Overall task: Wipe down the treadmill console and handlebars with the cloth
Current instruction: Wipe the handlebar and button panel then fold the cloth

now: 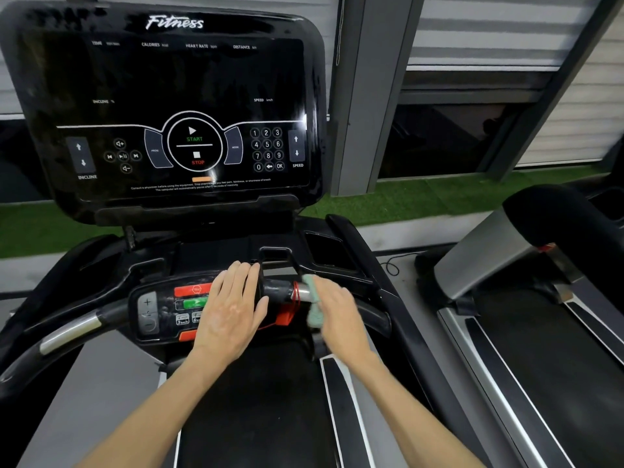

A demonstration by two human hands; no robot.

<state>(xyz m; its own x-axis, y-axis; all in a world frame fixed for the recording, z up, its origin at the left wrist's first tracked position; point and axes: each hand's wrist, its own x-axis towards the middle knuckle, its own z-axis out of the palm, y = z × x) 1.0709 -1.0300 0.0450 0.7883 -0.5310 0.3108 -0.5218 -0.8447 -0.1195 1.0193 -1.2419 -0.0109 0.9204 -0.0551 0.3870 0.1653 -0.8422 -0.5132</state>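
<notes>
Treadmill console (169,82), glossy black, beside window blinds (489,28)

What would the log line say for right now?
left hand: flat on control panel | right hand: cloth against handlebar, grip blurred | console: display dark
</notes>
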